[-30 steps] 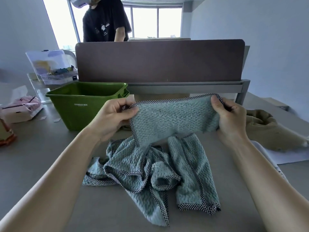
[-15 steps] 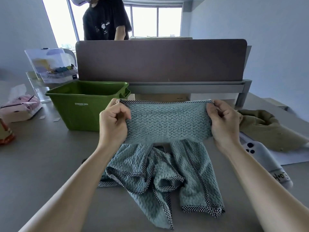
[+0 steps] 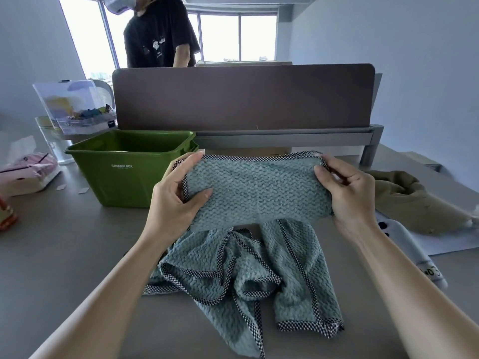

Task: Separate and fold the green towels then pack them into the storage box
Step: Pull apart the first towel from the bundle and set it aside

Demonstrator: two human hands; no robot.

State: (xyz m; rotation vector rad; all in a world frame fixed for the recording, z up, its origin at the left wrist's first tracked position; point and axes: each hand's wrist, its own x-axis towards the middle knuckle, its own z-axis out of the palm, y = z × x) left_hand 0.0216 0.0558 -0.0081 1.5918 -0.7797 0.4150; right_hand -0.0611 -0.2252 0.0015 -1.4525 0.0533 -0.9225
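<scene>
Left hand (image 3: 178, 195), right hand (image 3: 347, 193) clamp fingers on green towel (image 3: 256, 193) ends, stretching it taut to fold; storage box (image 3: 129, 172) at 10 o'clock.

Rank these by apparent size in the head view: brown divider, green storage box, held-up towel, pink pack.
1. brown divider
2-3. green storage box and held-up towel: they look alike, and the towel is nearer the camera, so unranked
4. pink pack, partly cut off by the frame edge

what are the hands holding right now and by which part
One green towel, stretched between both hands: the left hand grips its left edge, the right hand its right edge.
</scene>
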